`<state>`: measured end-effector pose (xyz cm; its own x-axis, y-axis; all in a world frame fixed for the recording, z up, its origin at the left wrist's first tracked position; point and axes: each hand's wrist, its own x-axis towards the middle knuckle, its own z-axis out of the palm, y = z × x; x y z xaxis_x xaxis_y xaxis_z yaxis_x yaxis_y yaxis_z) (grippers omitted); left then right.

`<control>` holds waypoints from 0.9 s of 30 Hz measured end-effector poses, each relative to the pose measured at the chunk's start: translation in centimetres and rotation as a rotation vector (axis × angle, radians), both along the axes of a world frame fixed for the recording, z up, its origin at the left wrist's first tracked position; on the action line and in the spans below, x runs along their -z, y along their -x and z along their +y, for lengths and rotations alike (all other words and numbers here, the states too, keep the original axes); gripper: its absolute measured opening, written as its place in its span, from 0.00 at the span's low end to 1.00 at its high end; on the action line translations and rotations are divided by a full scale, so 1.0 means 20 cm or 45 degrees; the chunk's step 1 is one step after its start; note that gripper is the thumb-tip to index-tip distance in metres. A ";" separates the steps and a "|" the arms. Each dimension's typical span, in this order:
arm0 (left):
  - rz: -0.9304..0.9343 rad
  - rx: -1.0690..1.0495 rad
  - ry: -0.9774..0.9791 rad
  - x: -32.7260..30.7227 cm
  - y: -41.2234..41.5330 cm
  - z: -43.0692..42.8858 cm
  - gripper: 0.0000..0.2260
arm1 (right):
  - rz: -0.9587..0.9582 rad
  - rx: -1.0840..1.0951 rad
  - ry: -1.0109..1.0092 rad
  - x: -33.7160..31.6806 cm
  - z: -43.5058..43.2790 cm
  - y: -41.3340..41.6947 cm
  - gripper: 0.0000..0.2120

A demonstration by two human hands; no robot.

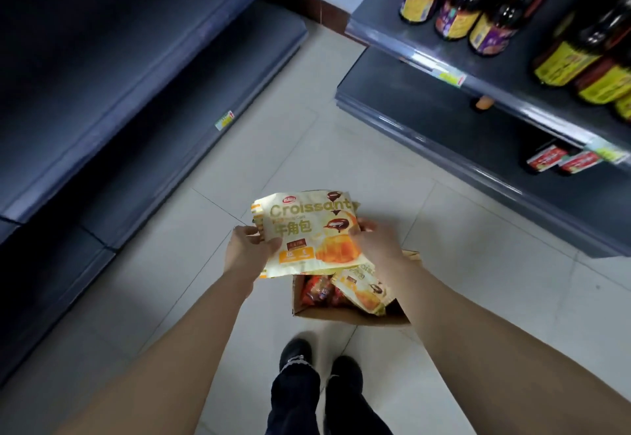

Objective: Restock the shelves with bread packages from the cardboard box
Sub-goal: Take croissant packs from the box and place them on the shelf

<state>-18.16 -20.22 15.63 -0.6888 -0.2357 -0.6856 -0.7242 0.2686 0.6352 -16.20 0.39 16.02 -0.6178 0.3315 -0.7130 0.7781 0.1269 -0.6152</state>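
Note:
A yellow and white croissant package [307, 229] is held up over the floor between both hands. My left hand [244, 250] grips its left edge and my right hand [377, 245] grips its right edge. Below it, an open cardboard box [341, 315] stands on the tiled floor. Inside the box lie another croissant package [363, 289] and a red package [317, 291]. The held package hides part of the box.
Dark grey shelves [153, 93] run along the left. On the right, a shelf unit [444, 117] carries dark bottles [457, 11] with yellow labels and red-labelled bottles [560, 159] lower down. My black shoes [317, 363] stand behind the box on the tiled floor.

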 end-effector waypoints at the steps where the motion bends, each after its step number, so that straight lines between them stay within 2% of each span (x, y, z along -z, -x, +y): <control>1: 0.036 -0.014 0.001 -0.09 0.01 -0.02 0.17 | 0.059 0.005 0.005 -0.09 -0.01 0.02 0.15; 4: 0.148 -0.051 0.021 -0.37 0.04 -0.07 0.15 | 0.198 -0.020 -0.013 -0.36 -0.07 0.10 0.11; 12: 0.421 -0.234 0.081 -1.01 0.06 -0.32 0.13 | 0.485 -0.194 0.074 -0.97 -0.32 0.29 0.10; 27: 0.847 -0.467 0.200 -1.90 0.12 -1.13 0.16 | 0.960 -0.409 0.252 -1.81 -1.18 0.55 0.11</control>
<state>-20.56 -42.75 53.57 -0.8031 -0.5882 -0.0950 -0.2639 0.2081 0.9418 -27.23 -23.28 52.17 -0.9947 -0.0297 -0.0981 0.0945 0.1068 -0.9898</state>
